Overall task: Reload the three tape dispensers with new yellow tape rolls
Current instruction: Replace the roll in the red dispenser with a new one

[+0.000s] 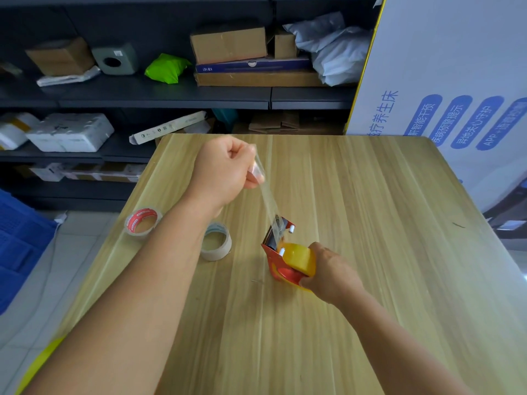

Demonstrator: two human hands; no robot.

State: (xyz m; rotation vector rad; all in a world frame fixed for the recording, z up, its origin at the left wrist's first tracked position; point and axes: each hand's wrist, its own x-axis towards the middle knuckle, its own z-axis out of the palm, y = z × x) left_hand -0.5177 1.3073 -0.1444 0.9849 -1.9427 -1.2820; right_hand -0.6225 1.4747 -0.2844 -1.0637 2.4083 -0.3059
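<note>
L hand pulls tape strip up from red dispenser, R hand steadies the yellow roll

L hand (pixel 225 169) is raised over the wooden table (pixel 370 223), fingers curled tight into a near fist, pinching the free end of a clear tape strip (pixel 268 201) btwn thumb & fingers; strip runs taut down to the cutter end of the red tape dispenser (pixel 278 252). R hand (pixel 328 270) grips the yellow tape roll (pixel 302 259) seated in the dispenser, fingers wrapped round its far side, thumb under near the red frame; dispenser is at table centre. Two near-spent rolls lie on the table left of it: red-core roll (pixel 142 223) near the left edge, white-core roll (pixel 218 242) just beside L forearm. Shelves w/ boxes behind
</note>
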